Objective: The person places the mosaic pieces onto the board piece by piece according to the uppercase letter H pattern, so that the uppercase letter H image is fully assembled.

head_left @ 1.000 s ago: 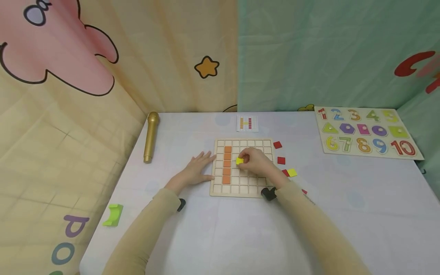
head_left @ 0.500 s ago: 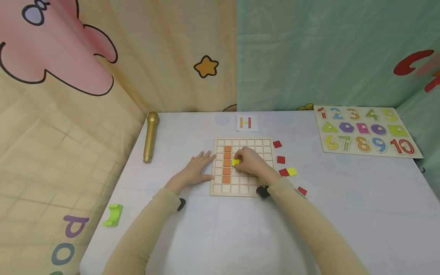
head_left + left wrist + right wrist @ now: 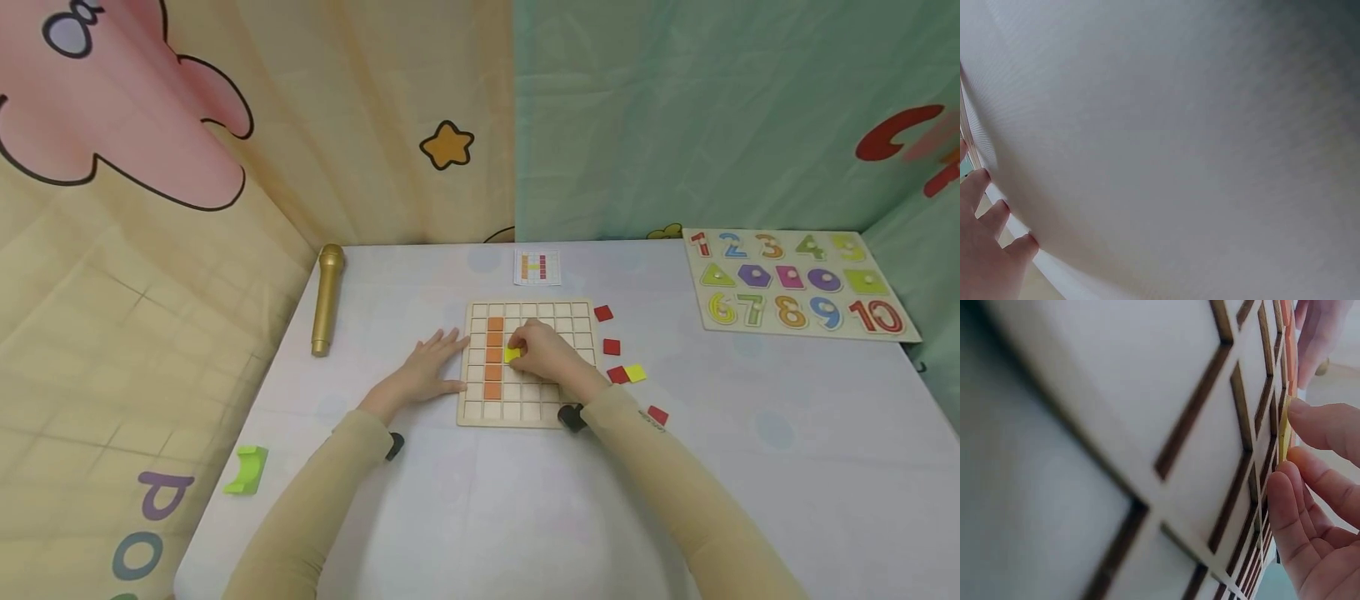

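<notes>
A wooden grid board (image 3: 472,408) lies mid-table with a column of several orange square tiles (image 3: 492,372) in its second column from the left. My right hand (image 3: 551,354) pinches a yellow square tile (image 3: 512,355) between thumb and index finger, at a cell just right of the orange column. In the right wrist view the yellow tile (image 3: 1284,431) stands edge-on at the board's surface, the thumb at one end and the index fingertip at the other. My left hand (image 3: 426,369) rests on the table with spread fingers, fingertips at the board's left edge.
Right of the board lie several red tiles (image 3: 612,347) and one yellow tile (image 3: 635,373). A pattern card (image 3: 537,267) sits behind it. A number and shape puzzle (image 3: 802,283) is back right; a gold microphone (image 3: 327,302) and a green curved block (image 3: 247,470) are left.
My right hand has moved slightly left with the yellow tile, from over the board's middle to the cell beside the orange column. The left hand stays in place.
</notes>
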Demonstrator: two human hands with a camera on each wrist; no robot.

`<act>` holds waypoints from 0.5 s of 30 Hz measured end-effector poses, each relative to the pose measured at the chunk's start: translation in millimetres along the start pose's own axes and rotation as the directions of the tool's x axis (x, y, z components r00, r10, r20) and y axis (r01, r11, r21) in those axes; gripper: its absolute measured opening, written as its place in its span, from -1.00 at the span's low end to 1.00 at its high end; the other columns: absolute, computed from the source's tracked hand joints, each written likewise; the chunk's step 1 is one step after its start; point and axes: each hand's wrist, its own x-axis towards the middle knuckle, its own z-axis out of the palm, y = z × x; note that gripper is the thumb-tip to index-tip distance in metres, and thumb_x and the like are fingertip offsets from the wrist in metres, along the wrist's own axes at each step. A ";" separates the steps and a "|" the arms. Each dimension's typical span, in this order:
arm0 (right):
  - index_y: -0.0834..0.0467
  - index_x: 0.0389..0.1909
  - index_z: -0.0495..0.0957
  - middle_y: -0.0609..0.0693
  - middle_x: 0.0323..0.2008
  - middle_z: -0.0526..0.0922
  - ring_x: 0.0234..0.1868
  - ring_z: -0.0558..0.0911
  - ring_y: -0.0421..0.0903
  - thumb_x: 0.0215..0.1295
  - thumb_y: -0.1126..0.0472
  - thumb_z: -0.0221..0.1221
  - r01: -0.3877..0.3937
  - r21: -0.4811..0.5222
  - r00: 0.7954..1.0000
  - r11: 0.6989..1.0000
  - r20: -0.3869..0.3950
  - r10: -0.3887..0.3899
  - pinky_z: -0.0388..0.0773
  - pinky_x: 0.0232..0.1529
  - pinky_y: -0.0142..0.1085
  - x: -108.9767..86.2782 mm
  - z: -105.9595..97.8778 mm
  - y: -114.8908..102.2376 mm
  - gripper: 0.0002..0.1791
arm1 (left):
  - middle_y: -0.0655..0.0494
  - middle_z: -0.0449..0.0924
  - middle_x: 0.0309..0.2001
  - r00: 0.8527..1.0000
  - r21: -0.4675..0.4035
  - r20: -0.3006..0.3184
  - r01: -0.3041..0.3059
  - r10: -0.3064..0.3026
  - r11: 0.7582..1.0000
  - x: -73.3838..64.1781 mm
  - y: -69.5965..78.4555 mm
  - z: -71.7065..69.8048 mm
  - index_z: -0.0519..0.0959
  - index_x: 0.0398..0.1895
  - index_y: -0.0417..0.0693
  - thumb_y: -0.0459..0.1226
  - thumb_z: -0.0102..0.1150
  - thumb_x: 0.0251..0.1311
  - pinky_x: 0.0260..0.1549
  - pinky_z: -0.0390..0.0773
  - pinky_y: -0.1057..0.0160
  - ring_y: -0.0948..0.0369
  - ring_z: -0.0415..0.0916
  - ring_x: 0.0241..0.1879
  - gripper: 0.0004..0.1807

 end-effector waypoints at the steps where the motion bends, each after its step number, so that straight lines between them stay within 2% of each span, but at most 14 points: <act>1: 0.27 -0.08 0.65 0.05 -0.28 0.53 -0.26 0.49 -0.08 0.17 0.23 0.35 -0.002 0.005 1.000 1.000 0.000 0.002 0.55 -0.09 -0.24 -0.8 -1.2 -0.4 -0.69 | -0.01 -0.23 0.61 1.000 -0.004 0.001 0.004 -0.004 1.000 -0.1 0.0 -0.1 0.00 0.58 0.09 0.02 0.28 0.22 0.51 -0.31 -0.21 -0.06 -0.38 0.59 -0.05; 7: 0.21 -0.03 0.65 0.06 -0.18 0.61 -0.18 0.56 -0.05 0.23 0.16 0.32 -0.030 0.089 0.999 0.996 -0.029 0.032 0.58 -0.12 -0.23 -20.0 -17.2 9.9 -0.67 | 0.04 -0.24 0.61 1.000 -0.018 0.007 0.023 -0.023 1.000 -0.4 -1.0 0.4 -0.01 0.58 0.12 0.04 0.28 0.21 0.52 -0.33 -0.16 -0.02 -0.41 0.59 -0.04; 11: 0.21 0.00 0.64 0.09 -0.11 0.65 -0.13 0.60 -0.02 0.24 0.17 0.31 -0.025 0.157 0.996 0.987 -0.079 0.038 0.61 -0.09 -0.18 -46.7 -32.9 34.4 -0.67 | 0.01 -0.23 0.61 1.000 -0.009 0.001 0.012 -0.012 1.000 -0.9 -1.9 1.4 0.00 0.58 0.10 0.03 0.28 0.21 0.52 -0.30 -0.19 -0.05 -0.38 0.59 -0.04; 14: 0.23 0.04 0.62 0.13 -0.08 0.65 -0.10 0.61 0.02 0.26 0.17 0.29 -0.055 0.186 0.991 0.981 -0.111 0.077 0.63 -0.06 -0.15 -69.3 -45.4 57.5 -0.64 | -0.01 -0.21 0.61 1.000 -0.005 -0.005 0.002 -0.002 1.000 -1.1 -2.6 1.8 0.01 0.58 0.09 0.03 0.28 0.22 0.51 -0.28 -0.21 -0.07 -0.36 0.59 -0.05; 15: 0.23 0.06 0.60 0.13 -0.06 0.65 -0.08 0.60 0.02 0.26 0.16 0.29 -0.087 0.191 0.987 0.978 -0.118 0.111 0.64 -0.03 -0.13 -77.4 -49.6 65.7 -0.62 | -0.03 -0.20 0.60 1.000 -0.006 -0.007 -0.002 0.002 1.000 -1.4 -2.8 1.7 0.02 0.58 0.09 0.02 0.28 0.21 0.51 -0.27 -0.22 -0.08 -0.35 0.59 -0.05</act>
